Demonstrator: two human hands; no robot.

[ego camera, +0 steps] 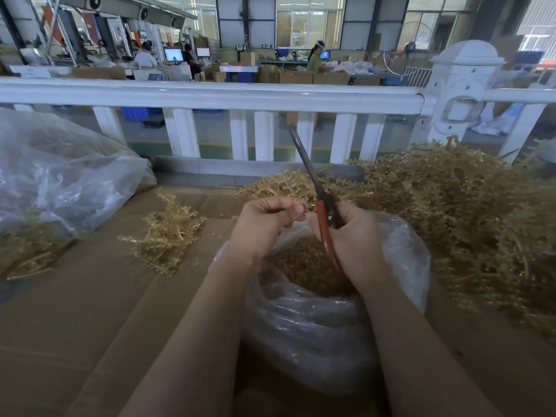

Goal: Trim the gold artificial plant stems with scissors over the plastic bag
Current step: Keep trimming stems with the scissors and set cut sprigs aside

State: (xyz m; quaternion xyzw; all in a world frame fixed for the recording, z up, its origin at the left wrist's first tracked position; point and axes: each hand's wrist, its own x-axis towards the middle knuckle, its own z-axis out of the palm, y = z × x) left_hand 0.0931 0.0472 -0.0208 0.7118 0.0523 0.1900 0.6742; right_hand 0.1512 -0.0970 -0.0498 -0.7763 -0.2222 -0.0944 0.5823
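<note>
Just left of the scissors (319,200) grip (355,236) (right), a pinched gold stem (296,203).

**A factory hall behind a white fence**

We look across flattened cardboard (75,311) to a white railing (210,96) with a capped post (463,91). Beyond it we see workers at computer screens (173,54), stacked cartons (296,76), a grey floor (216,130) and tall daylit windows (310,19).

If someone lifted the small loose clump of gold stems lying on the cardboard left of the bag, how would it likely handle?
The small clump of gold plastic stems is thin, airy and branched, so it is probably light. Its barbed sprigs interlock, so it would likely lift as one tangle. Loose snippets on the brown cardboard surface suggest bits may drop off.
</note>
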